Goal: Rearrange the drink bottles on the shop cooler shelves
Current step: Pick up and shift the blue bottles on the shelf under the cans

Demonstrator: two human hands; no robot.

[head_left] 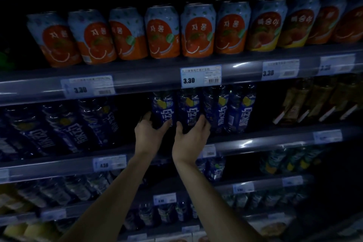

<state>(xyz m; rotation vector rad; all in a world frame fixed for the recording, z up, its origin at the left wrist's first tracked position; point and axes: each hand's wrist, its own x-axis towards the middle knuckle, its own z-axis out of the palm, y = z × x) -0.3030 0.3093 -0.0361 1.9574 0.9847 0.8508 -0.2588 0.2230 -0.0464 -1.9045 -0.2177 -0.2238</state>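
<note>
Several blue-labelled drink bottles stand on the middle cooler shelf (255,141). My left hand (149,133) grips the lower part of one blue bottle (163,108), thumb on its right side and fingers behind its left. Beside it, my right hand (191,137) grips the neighbouring blue bottle (189,108) from below, fingers curled round its right side. Two more blue bottles (229,110) stand just to the right. A gap lies left of the held bottles, then more blue bottles (64,125) lean in a row further left.
Orange and blue cans (163,31) line the shelf above, behind a rail with price tags (200,76). Brown bottles (318,100) stand at the right of the middle shelf. Lower shelves hold clear and blue bottles (214,169). The cooler is dim.
</note>
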